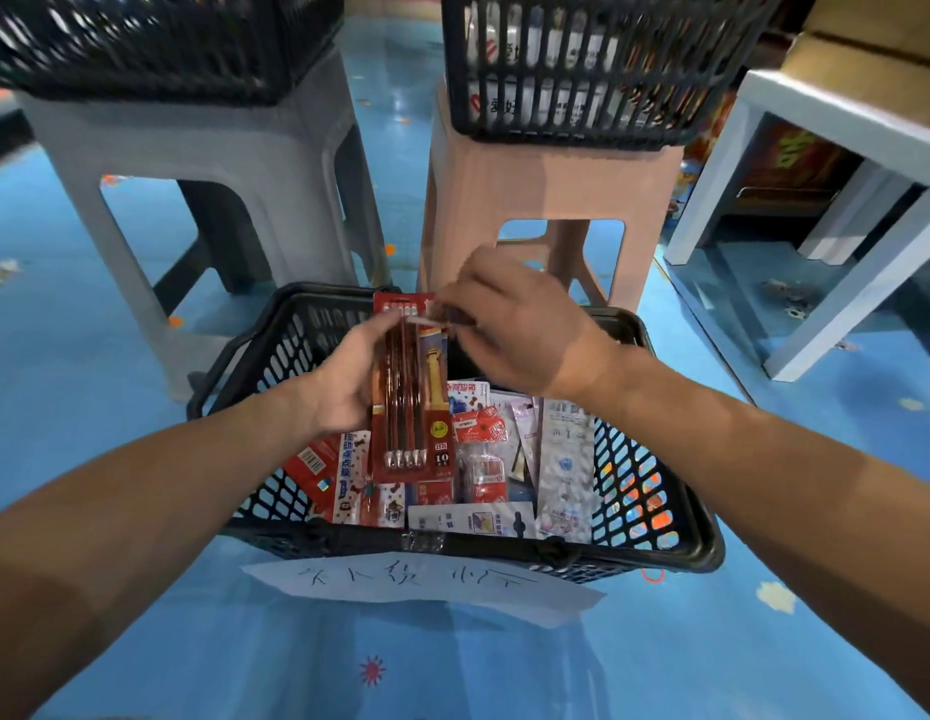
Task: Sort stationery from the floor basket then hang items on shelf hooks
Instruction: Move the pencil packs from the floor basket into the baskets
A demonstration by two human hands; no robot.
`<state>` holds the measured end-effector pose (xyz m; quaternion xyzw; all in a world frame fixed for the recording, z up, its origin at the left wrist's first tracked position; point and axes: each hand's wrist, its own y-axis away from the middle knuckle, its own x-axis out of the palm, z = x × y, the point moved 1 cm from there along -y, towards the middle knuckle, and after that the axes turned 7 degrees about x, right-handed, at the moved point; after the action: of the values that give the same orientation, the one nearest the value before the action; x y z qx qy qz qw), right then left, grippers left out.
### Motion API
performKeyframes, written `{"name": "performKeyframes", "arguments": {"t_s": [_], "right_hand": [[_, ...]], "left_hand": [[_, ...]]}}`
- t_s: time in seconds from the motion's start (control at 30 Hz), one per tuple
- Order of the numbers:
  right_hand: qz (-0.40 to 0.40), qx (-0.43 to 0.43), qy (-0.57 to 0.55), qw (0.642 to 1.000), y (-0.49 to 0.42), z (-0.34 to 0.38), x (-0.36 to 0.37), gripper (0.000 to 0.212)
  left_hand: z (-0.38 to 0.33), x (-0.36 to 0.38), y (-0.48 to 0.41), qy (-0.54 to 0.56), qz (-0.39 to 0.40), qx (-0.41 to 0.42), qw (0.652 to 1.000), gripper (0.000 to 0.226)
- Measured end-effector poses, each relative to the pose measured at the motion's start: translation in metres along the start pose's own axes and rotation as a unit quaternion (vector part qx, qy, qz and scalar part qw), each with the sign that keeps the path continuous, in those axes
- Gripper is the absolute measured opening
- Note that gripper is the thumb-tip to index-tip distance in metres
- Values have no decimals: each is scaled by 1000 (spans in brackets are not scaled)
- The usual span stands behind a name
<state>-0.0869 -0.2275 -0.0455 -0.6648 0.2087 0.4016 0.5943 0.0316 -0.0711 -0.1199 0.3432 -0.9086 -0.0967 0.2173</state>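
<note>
Sorting the pencil pack (411, 407) over the floor basket's (504, 550) far edge: left hand (348, 376) grip wraps its side, right hand (520, 330) grip pinches the top. Avoid bending it.

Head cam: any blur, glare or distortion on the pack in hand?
Head view: the right hand is motion-blurred at its fingertips; the pencil pack in the left hand is fairly sharp; wide-angle bends the grey stool near the edge; soft glare on the blue floor.
</note>
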Motion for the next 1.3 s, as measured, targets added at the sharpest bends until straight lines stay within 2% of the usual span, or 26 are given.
{"name": "performKeyframes", "arguments": {"t_s": [0.1,0.27,0.4,0.5,0.6,0.67,0.73,0.83,0.87,0.97,1.17,1.3], "right_hand": [[-10,-113,45,992,8,20,16,20],[14,-176,54,983,27,40,26,22],[66,-175,19,982,33,43,32,29],[155,-160,21,975,39,36,32,52],[202,-109,46,972,46,16,30,74],[237,-62,88,965,50,-6,30,86],[307,6,159,938,58,-28,31,96],[398,143,197,885,75,-58,35,87],[412,200,189,869,81,-67,37,85],[432,333,138,826,90,-84,44,94],[462,397,92,788,97,-96,66,110],[468,394,138,779,98,-95,80,102]], "left_hand": [[-4,0,4,60,-22,-15,998,73],[-10,-7,13,67,5,-39,997,85],[-9,-4,15,36,7,-14,999,57],[-5,-1,13,12,8,0,1000,36],[0,-2,8,-1,-5,18,1000,35],[4,-6,3,-5,-32,26,999,56],[5,-8,1,-8,-62,43,997,72],[6,-15,-5,-15,-102,68,992,87],[8,-17,-8,-24,-104,73,992,88],[14,-17,-13,-57,-84,75,992,63],[29,-13,-25,-86,-87,52,991,77],[36,-10,-29,-113,-57,38,991,59]]}}
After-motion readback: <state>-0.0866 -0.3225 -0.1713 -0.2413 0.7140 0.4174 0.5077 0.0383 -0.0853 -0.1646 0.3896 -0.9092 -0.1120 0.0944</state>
